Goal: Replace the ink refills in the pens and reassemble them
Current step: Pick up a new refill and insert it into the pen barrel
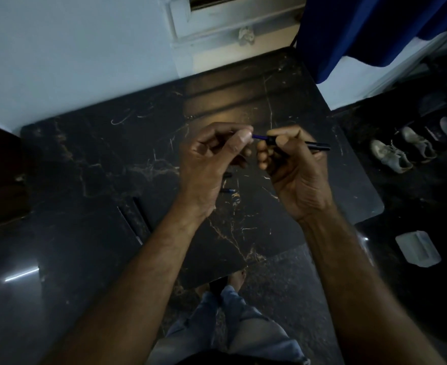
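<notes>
While the right hand (291, 164) grips the dark pen barrel (316, 146) above the black marble table (85, 159) near its far edge, the left hand (212, 159) pinches the blue refill (260, 137) entering it

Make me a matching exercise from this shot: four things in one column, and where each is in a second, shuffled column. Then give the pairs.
Things:
1. blue refill
2. pen barrel
3. shoes
4. clear plastic container

Places:
A. on the floor, right of the table's near corner
B. gripped in the right hand
C. pinched by the left hand, spanning the gap between the hands
D. on the floor beyond the table's right edge

Pairs: 1-C, 2-B, 3-D, 4-A
</notes>
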Tool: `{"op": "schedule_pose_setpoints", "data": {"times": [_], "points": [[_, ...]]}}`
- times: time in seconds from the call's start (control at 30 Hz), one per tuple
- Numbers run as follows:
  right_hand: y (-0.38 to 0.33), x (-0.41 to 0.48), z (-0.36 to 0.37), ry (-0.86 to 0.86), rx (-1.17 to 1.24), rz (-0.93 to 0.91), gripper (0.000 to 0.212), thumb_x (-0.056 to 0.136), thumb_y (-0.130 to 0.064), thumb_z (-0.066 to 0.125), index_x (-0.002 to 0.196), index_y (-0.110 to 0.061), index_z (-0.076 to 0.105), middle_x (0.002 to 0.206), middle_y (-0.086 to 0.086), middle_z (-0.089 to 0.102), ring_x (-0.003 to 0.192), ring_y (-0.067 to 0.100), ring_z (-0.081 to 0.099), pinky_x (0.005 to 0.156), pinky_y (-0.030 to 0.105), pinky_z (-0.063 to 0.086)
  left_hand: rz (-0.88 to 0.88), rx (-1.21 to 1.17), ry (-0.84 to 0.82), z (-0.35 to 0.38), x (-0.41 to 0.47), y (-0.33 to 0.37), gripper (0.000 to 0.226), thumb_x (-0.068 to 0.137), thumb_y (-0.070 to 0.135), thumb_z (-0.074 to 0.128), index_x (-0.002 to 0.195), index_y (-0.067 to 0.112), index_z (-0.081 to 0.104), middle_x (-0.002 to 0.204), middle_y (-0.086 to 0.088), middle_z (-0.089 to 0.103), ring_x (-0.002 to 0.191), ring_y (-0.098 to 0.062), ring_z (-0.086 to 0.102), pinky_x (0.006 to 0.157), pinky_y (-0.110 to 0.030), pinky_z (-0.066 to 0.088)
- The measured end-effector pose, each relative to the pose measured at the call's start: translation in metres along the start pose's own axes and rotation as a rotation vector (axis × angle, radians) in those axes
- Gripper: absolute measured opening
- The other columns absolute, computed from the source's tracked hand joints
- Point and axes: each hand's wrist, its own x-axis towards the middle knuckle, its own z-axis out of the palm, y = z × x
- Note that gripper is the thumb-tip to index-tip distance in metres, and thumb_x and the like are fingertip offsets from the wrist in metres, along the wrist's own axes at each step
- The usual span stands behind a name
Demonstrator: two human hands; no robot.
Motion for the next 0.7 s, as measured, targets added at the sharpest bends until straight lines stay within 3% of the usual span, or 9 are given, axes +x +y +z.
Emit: {"op": "schedule_pose_setpoints", "data": {"times": [0.1,0.2,0.27,0.37,0.47,0.57,0.7], "points": [[-0.002,0.004,0.001,0.027,0.027,-0.007,0.014,0.096,-0.002,0.052,0.096,-0.003,0.066,0.084,0.013,0.072,0.072,0.021,0.066,0.065,0.028,0.056,0.023,-0.049,0.02,-0.02,0.006,0.005,0.01,0.096,0.015,0.077,0.098,0.021,0.084,0.087,-0.003,0.079,0.074,-0.014,0.073,0.064,-0.026,0.058],[-0.009,0.004,-0.009,0.105,0.113,0.002,0.014,0.093,-0.005,0.052,0.093,-0.004,0.067,0.082,0.012,0.071,0.07,0.019,0.066,0.06,0.026,0.055,-0.002,-0.043,0.072,-0.072,0.012,0.001,0.009,0.096,0.017,0.081,0.104,0.02,0.084,0.092,-0.001,0.082,0.08,-0.013,0.076,0.069,-0.026,0.062],[-0.013,0.002,-0.019,0.135,0.16,0.011,0.014,0.093,-0.006,0.052,0.093,-0.004,0.066,0.082,0.012,0.071,0.069,0.018,0.066,0.059,0.025,0.054,-0.038,0.222,0.072,-0.104,0.014,-0.015,0.012,0.095,0.013,0.082,0.105,0.021,0.083,0.092,0.002,0.083,0.082,-0.011,0.078,0.075,-0.025,0.063],[-0.013,-0.002,-0.027,0.151,0.165,0.034,0.016,0.093,-0.007,0.05,0.092,-0.004,0.066,0.081,0.011,0.072,0.068,0.018,0.066,0.059,0.025,0.054,-0.175,0.641,-0.067,-0.118,0.008,-0.06,0.017,0.086,0.016,0.088,0.097,0.027,0.082,0.085,0.016,0.082,0.079,0.003,0.076,0.077,-0.015,0.059],[-0.009,-0.005,-0.025,0.127,0.15,0.072,0.016,0.093,-0.006,0.049,0.092,-0.004,0.065,0.08,0.012,0.071,0.067,0.018,0.065,0.059,0.025,0.054,-0.187,0.819,-0.144,-0.114,0.001,-0.104,0.012,0.089,0.011,0.088,0.098,0.018,0.083,0.09,0.011,0.081,0.086,-0.004,0.077,0.086,-0.023,0.062],[-0.005,-0.007,-0.023,0.087,0.137,0.105,0.015,0.094,-0.006,0.049,0.093,-0.004,0.063,0.081,0.011,0.071,0.068,0.018,0.066,0.059,0.025,0.054,-0.112,0.966,-0.123,-0.113,-0.004,-0.124,0.009,0.095,0.016,0.084,0.101,0.021,0.082,0.091,0.011,0.078,0.083,-0.006,0.076,0.074,-0.009,0.057],[-0.002,-0.009,-0.022,0.051,0.108,0.133,0.015,0.095,-0.006,0.047,0.094,-0.003,0.062,0.081,0.011,0.071,0.067,0.018,0.066,0.058,0.025,0.055,-0.006,1.041,-0.117,-0.118,-0.008,-0.136,0.01,0.096,0.018,0.082,0.106,0.016,0.079,0.102,0.002,0.079,0.093,-0.011,0.075,0.085,-0.028,0.06]]}}
